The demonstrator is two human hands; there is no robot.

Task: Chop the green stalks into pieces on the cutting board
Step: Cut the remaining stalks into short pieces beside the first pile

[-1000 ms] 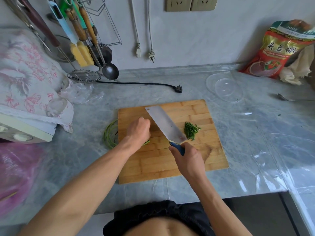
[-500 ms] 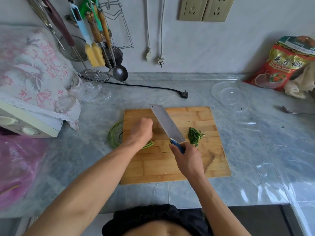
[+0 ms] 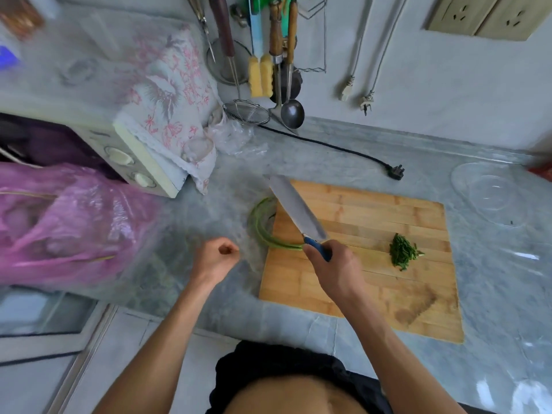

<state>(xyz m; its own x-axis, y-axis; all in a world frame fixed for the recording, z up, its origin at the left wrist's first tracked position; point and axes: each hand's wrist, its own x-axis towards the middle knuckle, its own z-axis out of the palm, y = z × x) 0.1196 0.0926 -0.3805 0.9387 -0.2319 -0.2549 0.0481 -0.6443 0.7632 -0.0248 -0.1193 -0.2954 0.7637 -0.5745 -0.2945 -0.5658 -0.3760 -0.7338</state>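
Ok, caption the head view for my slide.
Right hand grips cleaver over bamboo cutting board; left hand curled empty beside uncut green stalks, chopped pile right.

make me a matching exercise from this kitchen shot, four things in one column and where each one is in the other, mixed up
Things:
1. cleaver
2. chopped green pieces
3. uncut green stalks
4. black plug

Places:
A. heaped on the right part of the cutting board
B. lying on the counter behind the board
C. gripped in the right hand
D. curving over the board's left edge

Pairs: 1-C, 2-A, 3-D, 4-B
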